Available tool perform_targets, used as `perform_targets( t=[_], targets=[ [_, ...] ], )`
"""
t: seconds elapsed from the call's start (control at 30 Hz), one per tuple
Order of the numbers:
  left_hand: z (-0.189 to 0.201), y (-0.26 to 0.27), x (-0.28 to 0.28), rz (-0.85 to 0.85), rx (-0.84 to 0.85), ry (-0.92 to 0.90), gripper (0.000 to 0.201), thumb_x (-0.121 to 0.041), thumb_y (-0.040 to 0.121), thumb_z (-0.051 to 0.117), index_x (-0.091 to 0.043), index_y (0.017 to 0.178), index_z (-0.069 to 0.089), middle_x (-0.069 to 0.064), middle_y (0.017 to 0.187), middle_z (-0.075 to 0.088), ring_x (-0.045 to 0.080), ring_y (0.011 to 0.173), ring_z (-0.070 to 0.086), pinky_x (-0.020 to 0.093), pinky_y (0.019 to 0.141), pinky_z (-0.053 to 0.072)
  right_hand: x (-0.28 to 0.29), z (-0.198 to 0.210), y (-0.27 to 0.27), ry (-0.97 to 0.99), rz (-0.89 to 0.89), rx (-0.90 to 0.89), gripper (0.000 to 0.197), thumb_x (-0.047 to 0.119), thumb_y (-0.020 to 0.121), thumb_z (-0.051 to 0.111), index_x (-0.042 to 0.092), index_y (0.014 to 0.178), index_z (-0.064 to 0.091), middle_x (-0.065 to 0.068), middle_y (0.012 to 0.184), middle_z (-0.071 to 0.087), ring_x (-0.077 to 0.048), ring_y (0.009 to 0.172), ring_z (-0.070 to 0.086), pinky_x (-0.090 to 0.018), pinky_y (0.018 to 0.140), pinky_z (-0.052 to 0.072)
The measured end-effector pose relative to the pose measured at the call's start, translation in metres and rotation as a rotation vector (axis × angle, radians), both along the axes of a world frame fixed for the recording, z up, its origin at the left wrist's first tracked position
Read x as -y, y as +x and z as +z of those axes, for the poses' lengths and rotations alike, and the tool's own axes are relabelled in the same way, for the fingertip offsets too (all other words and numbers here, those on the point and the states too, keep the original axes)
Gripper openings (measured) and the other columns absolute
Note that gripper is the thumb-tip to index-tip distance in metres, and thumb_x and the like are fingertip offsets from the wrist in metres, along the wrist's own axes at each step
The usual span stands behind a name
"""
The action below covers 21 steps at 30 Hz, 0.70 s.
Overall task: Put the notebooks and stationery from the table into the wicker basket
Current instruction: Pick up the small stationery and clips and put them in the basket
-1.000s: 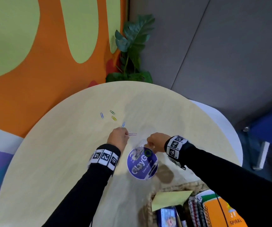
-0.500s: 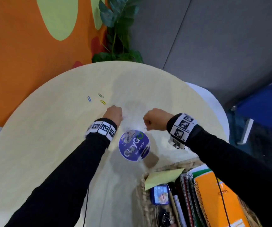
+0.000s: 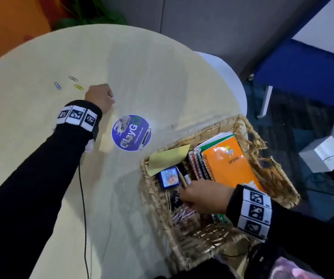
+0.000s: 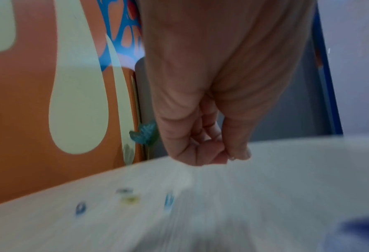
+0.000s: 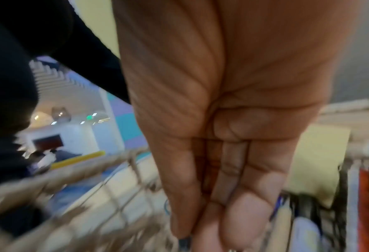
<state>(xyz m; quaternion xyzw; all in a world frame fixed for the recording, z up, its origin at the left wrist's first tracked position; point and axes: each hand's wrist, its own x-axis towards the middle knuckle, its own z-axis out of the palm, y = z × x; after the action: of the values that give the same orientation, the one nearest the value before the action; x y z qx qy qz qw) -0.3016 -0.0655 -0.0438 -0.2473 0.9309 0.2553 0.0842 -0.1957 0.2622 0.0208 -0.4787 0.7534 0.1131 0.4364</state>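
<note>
The wicker basket (image 3: 248,125) stands at the table's right edge. It holds an orange spiral notebook (image 3: 228,164), more notebooks, a yellow sticky pad (image 3: 168,158), a pen and a pile of paper clips (image 3: 182,214). My right hand (image 3: 182,198) reaches down into it just above that pile. In the right wrist view its thumb and fingers (image 5: 211,238) pinch together on something small with a glint, apparently a paper clip. My left hand (image 3: 109,97) rests as a fist on the table. Blue (image 3: 57,85), grey (image 3: 73,78) and yellow (image 3: 78,87) clips lie left of it. Another blue clip (image 4: 168,201) lies by it.
A round blue sticker (image 3: 131,132) lies on the round pale table (image 3: 142,67) between my hands. A thin black cable (image 3: 84,198) runs along my left sleeve. A white chair (image 3: 228,77) stands beyond the table's right rim, and a plant (image 3: 93,15) at the back.
My right hand has moved from the table's middle down into the basket. The pink clip between my hands is gone from the table. My left hand stays curled near the clips.
</note>
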Motion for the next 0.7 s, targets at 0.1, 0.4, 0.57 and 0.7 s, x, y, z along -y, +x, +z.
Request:
perform_targets(
  t=[0.1,0.4,0.57,0.7],
  targets=[
    [0.046,0.026,-0.026,-0.036,-0.187,0.086,0.015,-0.013,0.079,0.069,-0.006,0.092,0.066,0.016,0.093,0.07,0.029,0.088,0.062,0.029,0.078,0.046,-0.001,-0.018,0.017,0.116,0.131,-0.014,0.017,-0.006,0.087,0.05,-0.002,0.099,0.063,-0.016,0.091,0.063,-0.031,0.078,0.062,-0.04,0.07,0.058],
    [0.126,0.173,-0.143,-0.514,-0.01,0.234,0.01,-0.015,0.082,0.068,-0.02,0.087,0.074,-0.005,0.084,0.075,0.002,0.071,0.061,0.008,0.066,0.038,0.01,-0.031,0.026,0.138,0.166,-0.093,0.027,-0.004,0.087,0.052,-0.003,0.113,0.059,-0.019,0.118,0.059,-0.035,0.101,0.061,-0.035,0.068,0.048],
    [0.116,0.219,-0.193,-0.64,0.078,0.154,0.027,-0.011,0.085,0.055,-0.021,0.102,0.074,-0.002,0.105,0.075,0.016,0.102,0.065,0.024,0.091,0.043,0.009,-0.024,0.016,0.108,0.055,-0.086,0.019,0.011,0.08,0.07,0.001,0.096,0.069,-0.013,0.094,0.07,-0.029,0.084,0.066,-0.03,0.068,0.053],
    [0.089,0.23,-0.226,-0.789,0.155,0.036,0.028,-0.006,0.08,0.046,-0.009,0.091,0.071,0.012,0.09,0.072,0.032,0.088,0.065,0.043,0.078,0.054,-0.016,0.02,-0.011,-0.171,-0.253,-0.141,0.006,0.017,0.083,0.068,0.015,0.079,0.07,-0.002,0.079,0.067,-0.019,0.076,0.062,-0.025,0.063,0.046]
  ],
)
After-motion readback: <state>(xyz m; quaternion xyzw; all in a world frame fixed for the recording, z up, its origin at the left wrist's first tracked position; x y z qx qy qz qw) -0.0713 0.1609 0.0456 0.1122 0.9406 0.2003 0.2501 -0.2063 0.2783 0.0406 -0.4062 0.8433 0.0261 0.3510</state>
